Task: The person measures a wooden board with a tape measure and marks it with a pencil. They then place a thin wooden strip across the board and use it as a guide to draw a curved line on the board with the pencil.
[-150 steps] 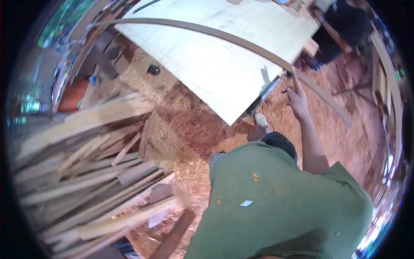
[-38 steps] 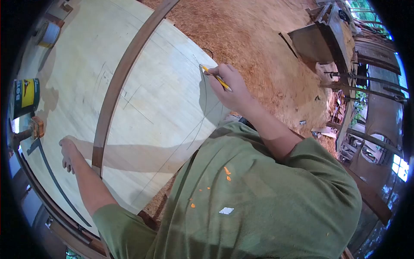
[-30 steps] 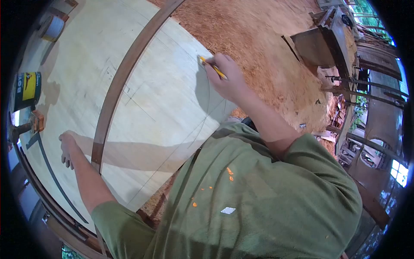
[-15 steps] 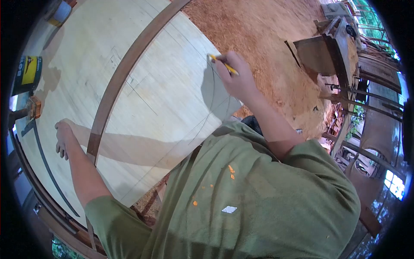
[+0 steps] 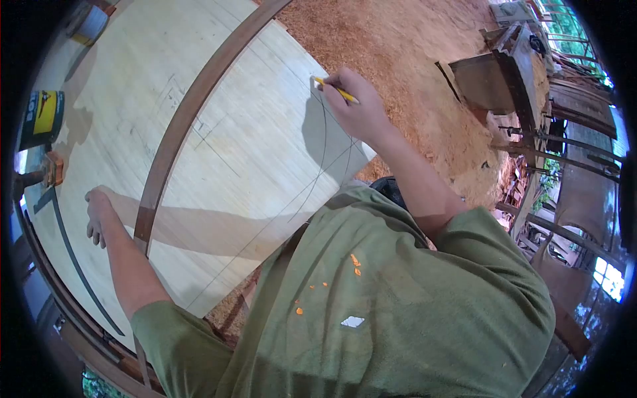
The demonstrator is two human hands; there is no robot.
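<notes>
A yellow pencil (image 5: 337,90) is pinched in my right hand (image 5: 358,106), its tip by a curved line near the right edge of the pale wooden board (image 5: 252,152). Crossing and curved pencil lines mark the board below that hand. My left hand (image 5: 99,215) rests on the board at the left, fingers apart and partly bent, with nothing seen in it. A long curved brown wood strip (image 5: 179,126) lies across the board between my hands, with my left forearm over its lower part.
A dark metal square (image 5: 76,255) lies at the board's left edge. Behind it stand a yellow-labelled container (image 5: 45,119), an orange-brown block (image 5: 54,168) and another tub (image 5: 89,25). Sawdust covers the ground (image 5: 424,66); a wooden structure (image 5: 491,79) stands at the upper right.
My right hand and the pencil have moved slightly up and left along the curved line. My left hand looks unmoved.
</notes>
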